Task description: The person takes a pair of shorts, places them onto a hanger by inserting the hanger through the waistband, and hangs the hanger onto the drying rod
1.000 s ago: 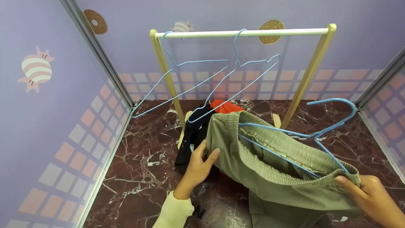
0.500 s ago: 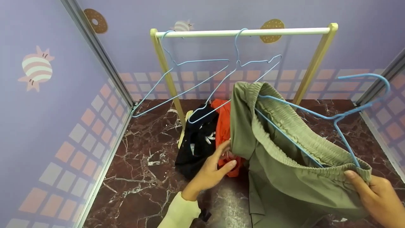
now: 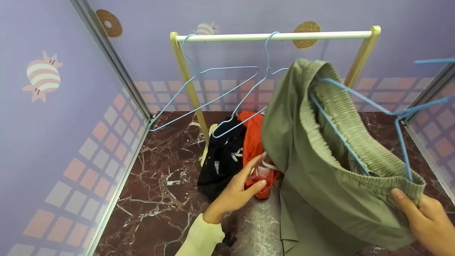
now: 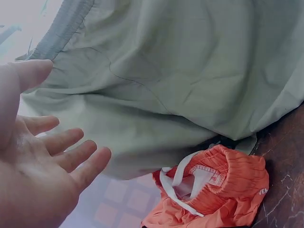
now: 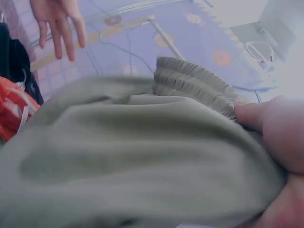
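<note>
Olive-green pants (image 3: 302, 149) with an elastic waistband hang tilted at the right of the head view. Inside the waistband sits a blue hanger (image 3: 369, 101), its hook sticking out past the right edge. My right hand (image 3: 424, 217) grips the waistband's near right end, thumb on the outside; the right wrist view shows the thumb (image 5: 251, 114) on the gathered band. Left of the pants, my left hand (image 3: 234, 188) is held with fingers spread and nothing in it. In the left wrist view that hand (image 4: 42, 161) is apart from the cloth.
A rack with a white bar (image 3: 231, 37) carries two bare blue hangers. Black clothing (image 3: 222, 167) and orange-red shorts (image 3: 253, 138) with white drawstrings lie on the dark red marbled surface (image 3: 163, 199). Purple walls (image 3: 64, 142) enclose it.
The left hand has let go of the waistband's left end. The right hand still grips while the pants and hanger have swung up and to the right, uncovering the orange-red shorts.
</note>
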Available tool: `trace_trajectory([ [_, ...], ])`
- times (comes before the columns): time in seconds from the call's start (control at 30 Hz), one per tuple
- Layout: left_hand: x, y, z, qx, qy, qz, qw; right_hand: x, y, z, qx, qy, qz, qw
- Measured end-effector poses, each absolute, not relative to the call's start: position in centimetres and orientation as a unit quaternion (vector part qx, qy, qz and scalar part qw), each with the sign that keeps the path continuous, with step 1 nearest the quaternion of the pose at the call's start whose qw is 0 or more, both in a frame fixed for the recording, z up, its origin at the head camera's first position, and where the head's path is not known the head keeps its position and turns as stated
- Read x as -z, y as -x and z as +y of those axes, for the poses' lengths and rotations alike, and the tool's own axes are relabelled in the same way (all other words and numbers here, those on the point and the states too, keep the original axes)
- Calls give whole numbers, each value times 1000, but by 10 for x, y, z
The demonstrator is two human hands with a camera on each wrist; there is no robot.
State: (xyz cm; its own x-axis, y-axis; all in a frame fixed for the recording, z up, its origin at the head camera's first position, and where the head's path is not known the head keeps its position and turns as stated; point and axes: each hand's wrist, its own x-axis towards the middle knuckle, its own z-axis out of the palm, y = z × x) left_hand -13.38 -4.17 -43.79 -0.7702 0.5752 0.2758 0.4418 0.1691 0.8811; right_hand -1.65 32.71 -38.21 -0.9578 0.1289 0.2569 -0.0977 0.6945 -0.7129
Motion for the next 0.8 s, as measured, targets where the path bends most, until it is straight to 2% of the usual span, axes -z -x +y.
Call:
trace_trajectory([
  [0.13,449,138,-42,-560,-328,759,51,377,19,326,-387,23,-908,159],
  [0.33,428,129,-44,-560,-326,760,48,377,23,323,-407,17,-900,155],
  [0.5,425,129,-48,-558,-321,763,49,375,27,320,-429,36,-892,142],
  [0.63,425,129,-50,-562,-317,763,43,374,32,314,-442,38,-882,157],
  [0.8,424,128,-52,-566,-314,761,41,372,39,306,-486,12,-859,159],
])
